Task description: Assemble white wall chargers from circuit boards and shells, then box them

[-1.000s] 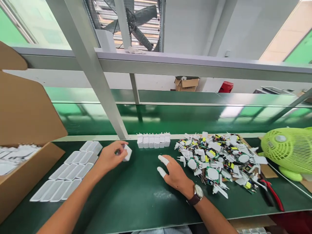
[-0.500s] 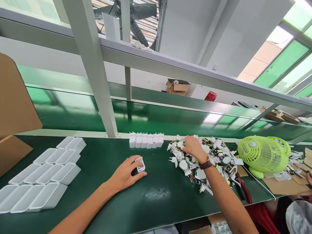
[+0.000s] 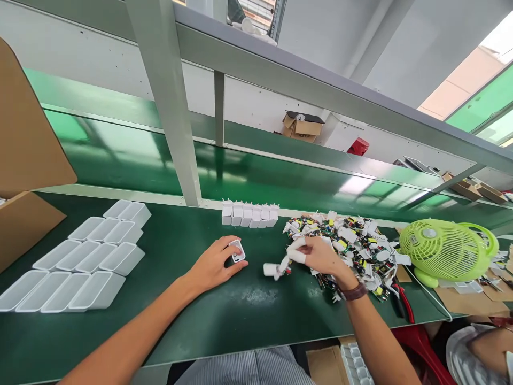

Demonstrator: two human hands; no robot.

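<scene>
Filling the left of the frame, thirteen open white cases [image 3: 96,291] lie in four rows of two, three, four and four. One small white housing [image 3: 238,258] sits left of center, below six capped housings [image 3: 255,216] lined up side by side. Right of them lies one pile of loose parts [image 3: 356,240], too tangled to count, then one pair of pliers [image 3: 407,307] and one green fan [image 3: 436,248].

The left hand [image 3: 212,267], partly closed, grips the small white housing between thumb and fingers, its open end showing. The right hand [image 3: 316,255], fingertips covered in white, pinches one white part [image 3: 271,270], blurred, above the table at the pile's left edge.

The dark green table [image 3: 192,334] runs across the frame, an open cardboard box [image 3: 28,224] at its left end. Behind it stand gray metal beams [image 3: 170,107] and a glossy green panel [image 3: 256,179]; at the lower right shows part of another person [image 3: 476,350].
</scene>
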